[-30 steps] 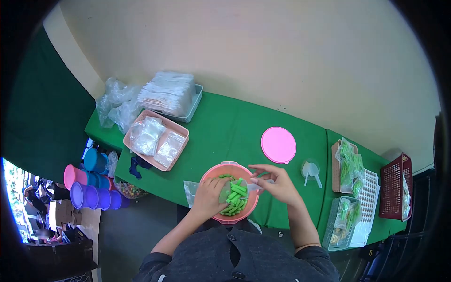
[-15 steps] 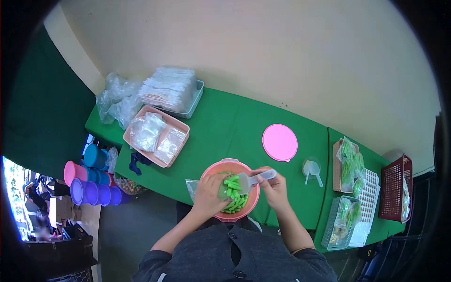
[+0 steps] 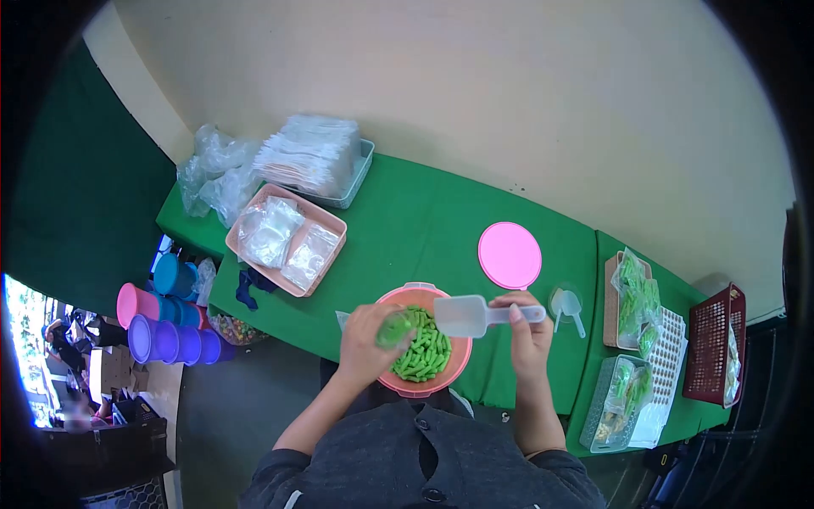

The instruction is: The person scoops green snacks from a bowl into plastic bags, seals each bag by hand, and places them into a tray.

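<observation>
A pink tub (image 3: 460,365) stands in front of me at the table's edge, with green stick-shaped pieces (image 3: 424,360) in it. My left hand (image 3: 363,343) is closed around a small clear plastic bag (image 3: 393,329) with green pieces inside, over the tub's left side. My right hand (image 3: 527,327) grips the handle of a translucent white scoop (image 3: 460,316), whose blade is over the tub's right rim and looks empty. Beyond the tub, a round pink lid (image 3: 510,255) lies flat on the green cloth.
Clear bags fill a pink basket (image 3: 341,250); white packets (image 3: 309,153) are stacked behind it. To the right are a small bowl with another scoop (image 3: 570,305), baskets of filled green bags (image 3: 632,297) and a dark red basket (image 3: 712,339). Coloured tubs (image 3: 165,339) stand at left.
The scoop has drawn away rightward from the bag, no longer carrying green pieces. My left hand and the bag have shifted slightly left.
</observation>
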Tool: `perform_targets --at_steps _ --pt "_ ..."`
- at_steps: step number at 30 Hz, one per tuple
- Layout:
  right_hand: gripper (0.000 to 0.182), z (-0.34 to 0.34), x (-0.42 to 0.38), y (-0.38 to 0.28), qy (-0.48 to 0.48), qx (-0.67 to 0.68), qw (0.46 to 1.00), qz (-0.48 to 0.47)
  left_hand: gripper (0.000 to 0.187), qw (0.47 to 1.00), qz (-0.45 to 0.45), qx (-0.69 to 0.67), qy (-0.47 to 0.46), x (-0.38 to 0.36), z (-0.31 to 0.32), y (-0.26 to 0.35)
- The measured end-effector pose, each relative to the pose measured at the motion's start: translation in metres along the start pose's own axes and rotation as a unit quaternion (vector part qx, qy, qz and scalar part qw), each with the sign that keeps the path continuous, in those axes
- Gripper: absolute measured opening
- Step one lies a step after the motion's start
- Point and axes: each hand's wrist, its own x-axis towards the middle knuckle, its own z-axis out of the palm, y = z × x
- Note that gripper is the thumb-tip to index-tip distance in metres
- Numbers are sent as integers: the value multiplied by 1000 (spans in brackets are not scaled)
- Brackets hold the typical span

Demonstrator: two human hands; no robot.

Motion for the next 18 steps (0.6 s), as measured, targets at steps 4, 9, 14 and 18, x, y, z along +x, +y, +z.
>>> perform_targets --at_steps 4,9,14,18 --pt "20 4 2 35 -61 -114 990 61 36 992 -37 -50 106 2 -15 -18" --pt "17 27 -4 101 -194 -302 910 209 45 982 -110 -32 149 6 -16 -29" --pt "18 44 -2 134 -250 -370 872 201 45 988 -127 12 86 -12 20 -55" --pt "18 44 4 139 -234 -364 868 244 43 988 -111 62 84 -24 36 -64"
